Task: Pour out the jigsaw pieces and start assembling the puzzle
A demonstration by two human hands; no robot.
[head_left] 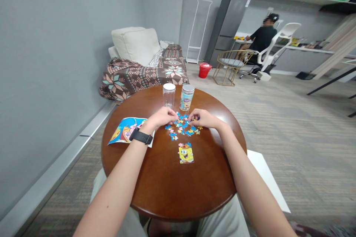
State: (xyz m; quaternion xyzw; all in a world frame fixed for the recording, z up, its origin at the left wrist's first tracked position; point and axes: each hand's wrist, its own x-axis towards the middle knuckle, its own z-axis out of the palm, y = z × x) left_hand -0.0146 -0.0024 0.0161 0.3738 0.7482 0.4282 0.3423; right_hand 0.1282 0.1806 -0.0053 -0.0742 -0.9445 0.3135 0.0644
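Loose jigsaw puzzle pieces point(182, 127), mostly blue with pink and yellow bits, lie in a loose pile on the round wooden table point(167, 185). At the pile's left edge, my left hand point(164, 116) has its fingertips pinched on a small puzzle piece, largely covered by the fingers. My right hand point(205, 118) reaches in from the right side, thumb and fingers closed on another piece at the pile. Nearer to me lies a joined section of puzzle point(185, 153) with a yellow cartoon face. A printed picture sheet point(122, 129) is partly under my left wrist.
Behind the pile stand a clear jar point(168, 98) with a white lid and a cartoon-printed jar point(186, 100). Beyond the table are a sofa point(136, 46) with a patterned cover, a red bin point(205, 70), a wire chair point(232, 63) and a seated person point(263, 37).
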